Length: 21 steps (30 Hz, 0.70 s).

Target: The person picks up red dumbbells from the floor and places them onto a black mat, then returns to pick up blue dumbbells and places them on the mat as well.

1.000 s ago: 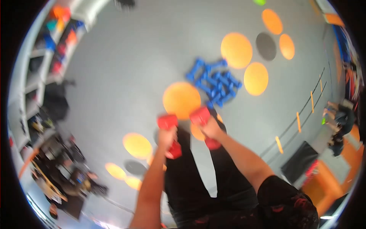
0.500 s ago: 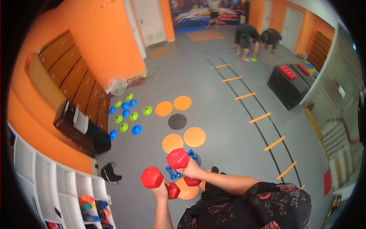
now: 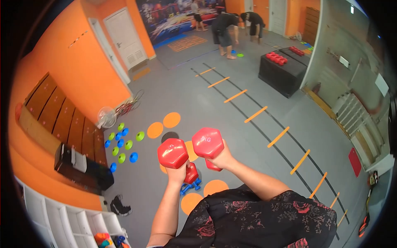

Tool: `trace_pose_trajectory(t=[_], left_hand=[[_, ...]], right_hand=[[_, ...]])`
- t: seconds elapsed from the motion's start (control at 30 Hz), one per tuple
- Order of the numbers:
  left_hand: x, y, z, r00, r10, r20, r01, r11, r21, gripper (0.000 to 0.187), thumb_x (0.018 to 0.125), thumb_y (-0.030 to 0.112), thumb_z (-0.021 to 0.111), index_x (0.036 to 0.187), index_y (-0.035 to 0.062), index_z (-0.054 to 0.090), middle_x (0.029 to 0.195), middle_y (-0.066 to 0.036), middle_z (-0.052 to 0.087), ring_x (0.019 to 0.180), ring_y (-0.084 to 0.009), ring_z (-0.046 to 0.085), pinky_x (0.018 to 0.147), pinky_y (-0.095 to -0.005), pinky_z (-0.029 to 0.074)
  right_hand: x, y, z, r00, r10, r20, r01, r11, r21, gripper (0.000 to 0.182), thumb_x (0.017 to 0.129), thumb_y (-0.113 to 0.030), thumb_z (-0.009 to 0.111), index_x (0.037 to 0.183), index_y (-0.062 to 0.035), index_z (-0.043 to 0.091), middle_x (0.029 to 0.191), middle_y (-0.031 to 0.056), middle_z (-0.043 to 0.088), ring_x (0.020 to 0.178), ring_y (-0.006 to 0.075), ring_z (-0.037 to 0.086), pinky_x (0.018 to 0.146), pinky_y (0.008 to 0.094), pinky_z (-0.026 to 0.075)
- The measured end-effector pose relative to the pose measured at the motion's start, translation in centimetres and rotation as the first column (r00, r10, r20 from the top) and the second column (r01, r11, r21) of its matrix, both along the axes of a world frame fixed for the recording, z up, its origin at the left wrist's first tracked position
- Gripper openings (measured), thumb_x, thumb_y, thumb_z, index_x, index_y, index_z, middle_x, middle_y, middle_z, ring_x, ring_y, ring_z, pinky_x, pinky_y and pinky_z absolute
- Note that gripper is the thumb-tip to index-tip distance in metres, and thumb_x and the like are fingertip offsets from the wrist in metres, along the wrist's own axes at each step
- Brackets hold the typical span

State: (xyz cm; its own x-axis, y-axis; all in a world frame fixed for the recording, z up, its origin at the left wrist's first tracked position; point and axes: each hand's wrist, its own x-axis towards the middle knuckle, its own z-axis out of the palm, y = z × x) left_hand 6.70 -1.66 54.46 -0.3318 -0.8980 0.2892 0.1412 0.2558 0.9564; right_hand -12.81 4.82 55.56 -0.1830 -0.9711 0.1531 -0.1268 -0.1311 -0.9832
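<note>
My left hand (image 3: 178,173) is closed round the handle of a red hexagonal dumbbell (image 3: 172,153), its front end tilted up and its other end lower down. My right hand (image 3: 224,157) grips a second red dumbbell (image 3: 207,142), with "KG" partly readable on its end. The two dumbbells are held side by side in front of my body, a small gap between them. Below them on the floor lie several small blue dumbbells (image 3: 190,187), partly hidden. Around these are flat orange discs (image 3: 216,188) and a dark disc (image 3: 170,136), partly covered by the left dumbbell.
An agility ladder (image 3: 256,114) stretches along the floor at right. Green and blue cones (image 3: 133,157) stand at left, near a fan (image 3: 107,117). White shelves (image 3: 78,221) line the lower left. A black box (image 3: 281,74) bears red dumbbells. Two people (image 3: 225,31) bend over cones.
Both hands have lifted the red dumbbells higher and brought them level with each other. My view has swung to the right. The far people have straightened up somewhat.
</note>
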Motion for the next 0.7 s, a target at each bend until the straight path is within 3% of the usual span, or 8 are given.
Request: trace_pose_trajectory(t=[0.1,0.13,0.2,0.23,0.27,0.33,0.47,0.7], left_hand=[[-9.4,0.5,1.6,0.997,-0.069,-0.047,0.068,0.998,-0.003,0.013,0.092,0.000,0.066,0.099,0.0046,0.057,0.073,-0.005,0.057,0.061,-0.0152,0.058,0.059,-0.0312,0.050],[-12.3,0.8,1.9,0.988,-0.121,-0.096,0.121,0.993,-0.002,0.013,0.092,0.000,0.067,0.100,0.0045,0.057,0.073,-0.005,0.057,0.061,-0.0152,0.058,0.059,-0.0312,0.050],[-18.1,-0.1,0.6,0.973,-0.201,-0.113,0.199,0.980,-0.026,0.013,0.090,-0.001,0.068,0.099,0.0042,0.060,0.077,-0.005,0.061,0.063,-0.0147,0.062,0.059,-0.0311,0.051],[-21.0,-0.1,0.2,0.957,-0.253,-0.138,0.248,0.967,-0.057,0.014,0.088,-0.002,0.070,0.099,0.0039,0.062,0.080,-0.005,0.064,0.066,-0.0143,0.065,0.060,-0.0309,0.053],[-23.8,0.0,0.1,0.951,-0.274,-0.140,0.269,0.962,-0.051,0.014,0.088,-0.002,0.070,0.099,0.0039,0.062,0.080,-0.005,0.064,0.066,-0.0143,0.065,0.060,-0.0309,0.053],[-30.2,-0.3,1.5,0.946,-0.322,-0.029,0.309,0.928,-0.208,0.017,0.088,0.000,0.073,0.102,0.0035,0.064,0.083,-0.005,0.066,0.067,-0.0155,0.067,0.061,-0.0310,0.054],[-39.2,-2.3,1.7,0.935,-0.352,-0.047,0.322,0.894,-0.312,0.016,0.088,0.004,0.075,0.103,0.0034,0.068,0.085,-0.005,0.069,0.070,-0.0149,0.068,0.062,-0.0314,0.054],[-51.5,-6.8,1.2,0.861,-0.502,0.082,0.507,0.836,-0.212,0.017,0.086,0.002,0.073,0.103,0.0036,0.068,0.088,-0.004,0.069,0.071,-0.0141,0.068,0.063,-0.0311,0.054]], right_hand=[[-6.7,1.3,-0.1,0.942,-0.285,-0.174,0.214,0.915,-0.342,0.039,0.082,-0.009,0.082,0.118,-0.0082,0.066,0.107,0.0066,0.073,0.101,0.0205,0.072,0.085,0.0382,0.058],[-9.3,1.9,1.3,0.934,-0.312,-0.173,0.241,0.908,-0.342,0.039,0.082,-0.009,0.082,0.118,-0.0082,0.066,0.107,0.0066,0.073,0.101,0.0205,0.072,0.085,0.0382,0.058],[-13.9,3.1,3.7,0.965,-0.252,0.076,0.259,0.961,-0.101,0.030,0.082,-0.009,0.083,0.108,-0.0051,0.070,0.101,0.0075,0.075,0.096,0.0193,0.072,0.083,0.0360,0.057],[-16.5,3.5,4.0,0.952,-0.250,0.177,0.275,0.953,-0.130,0.029,0.083,-0.010,0.083,0.108,-0.0054,0.070,0.100,0.0071,0.075,0.096,0.0198,0.072,0.083,0.0360,0.057],[-19.2,4.1,4.1,0.946,-0.272,0.175,0.296,0.947,-0.124,0.029,0.083,-0.010,0.083,0.108,-0.0054,0.070,0.100,0.0071,0.075,0.096,0.0198,0.072,0.083,0.0360,0.057],[-25.5,4.5,4.8,0.940,-0.337,-0.057,0.323,0.930,-0.176,0.027,0.085,-0.012,0.082,0.108,-0.0057,0.069,0.100,0.0063,0.075,0.096,0.0195,0.072,0.083,0.0357,0.057],[-32.5,3.7,5.0,0.888,-0.450,-0.090,0.413,0.869,-0.273,0.026,0.086,-0.013,0.082,0.108,-0.0059,0.069,0.102,0.0068,0.075,0.096,0.0195,0.073,0.083,0.0354,0.057],[-43.5,1.2,1.7,0.844,-0.532,0.070,0.535,0.824,-0.185,0.031,0.085,-0.009,0.083,0.112,-0.0053,0.067,0.107,0.0067,0.074,0.101,0.0197,0.072,0.087,0.0373,0.057]])
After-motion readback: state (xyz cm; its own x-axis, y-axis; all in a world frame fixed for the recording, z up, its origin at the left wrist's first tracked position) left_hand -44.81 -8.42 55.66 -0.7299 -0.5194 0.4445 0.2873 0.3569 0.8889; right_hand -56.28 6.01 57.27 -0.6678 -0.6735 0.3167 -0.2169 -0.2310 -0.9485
